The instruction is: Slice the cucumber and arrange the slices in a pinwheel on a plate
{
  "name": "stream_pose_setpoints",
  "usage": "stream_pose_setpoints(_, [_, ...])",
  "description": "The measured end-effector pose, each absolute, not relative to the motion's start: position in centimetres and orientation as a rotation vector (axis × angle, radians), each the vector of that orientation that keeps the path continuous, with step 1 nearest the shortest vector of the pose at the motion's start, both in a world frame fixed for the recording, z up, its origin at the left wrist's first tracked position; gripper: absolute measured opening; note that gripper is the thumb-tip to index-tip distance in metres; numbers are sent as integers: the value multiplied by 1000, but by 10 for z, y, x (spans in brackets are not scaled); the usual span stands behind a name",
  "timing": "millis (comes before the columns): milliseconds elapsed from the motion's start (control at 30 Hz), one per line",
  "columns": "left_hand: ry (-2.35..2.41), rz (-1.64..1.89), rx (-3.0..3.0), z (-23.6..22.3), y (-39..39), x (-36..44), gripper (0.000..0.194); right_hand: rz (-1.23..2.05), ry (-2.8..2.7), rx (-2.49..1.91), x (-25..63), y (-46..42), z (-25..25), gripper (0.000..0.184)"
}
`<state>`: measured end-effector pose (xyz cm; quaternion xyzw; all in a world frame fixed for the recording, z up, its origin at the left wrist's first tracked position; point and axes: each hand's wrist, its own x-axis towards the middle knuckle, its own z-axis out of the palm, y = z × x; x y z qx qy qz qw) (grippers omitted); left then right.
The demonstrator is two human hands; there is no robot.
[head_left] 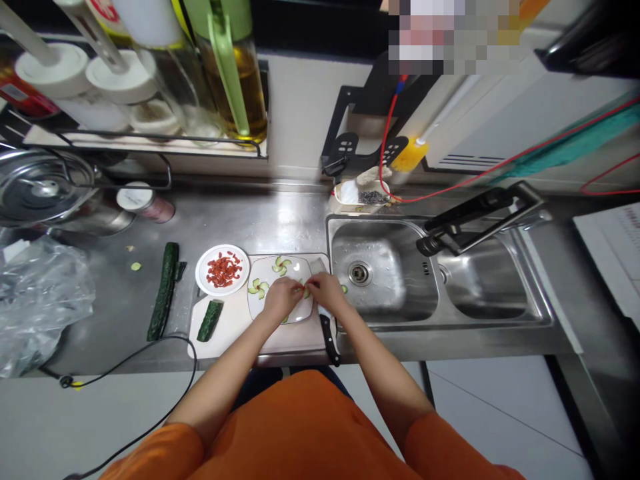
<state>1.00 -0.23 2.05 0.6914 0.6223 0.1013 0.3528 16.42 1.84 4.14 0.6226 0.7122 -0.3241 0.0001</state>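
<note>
Both of my hands meet over the right side of a white square plate (265,311) on a white cutting board (295,341). My left hand (283,297) is closed in a pinch; what its fingertips hold is too small to make out. The fingers of my right hand (327,293) are pinched at a thin green-edged cucumber slice (307,292). Pinwheels of cucumber slices (281,265) lie on the plate. Under my right wrist is a knife with a black handle (330,340), its blade partly covered. Left of the plate, a round dish (201,275) holds red goji berries (223,269).
A cucumber piece (210,320) lies on the board, with a longer cucumber (164,291) farther left. Two sink basins (385,280) with a black faucet (465,220) are at right. A plastic bag (45,300) and black cable (193,360) lie at left; bottles (230,87) stand above.
</note>
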Motion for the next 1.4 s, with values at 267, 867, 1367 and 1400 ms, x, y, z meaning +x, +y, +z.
stream_pose_setpoints(267, [1623, 273, 1816, 20, -2, 15, 17, -1016, 2260, 1953, 165, 14, 37, 22])
stream_pose_setpoints(867, [1654, 276, 1869, 14, -4, 13, 16, -1031, 2297, 1974, 167, 13, 35, 21])
stream_pose_setpoints(1367, [1749, 627, 1796, 37, -3, -34, 21, -999, 2372, 2150, 176, 15, 43, 17])
stream_pose_setpoints(1400, [1803, 646, 1765, 40, -3, -46, 22, -998, 2390, 2164, 175, 14, 44, 17])
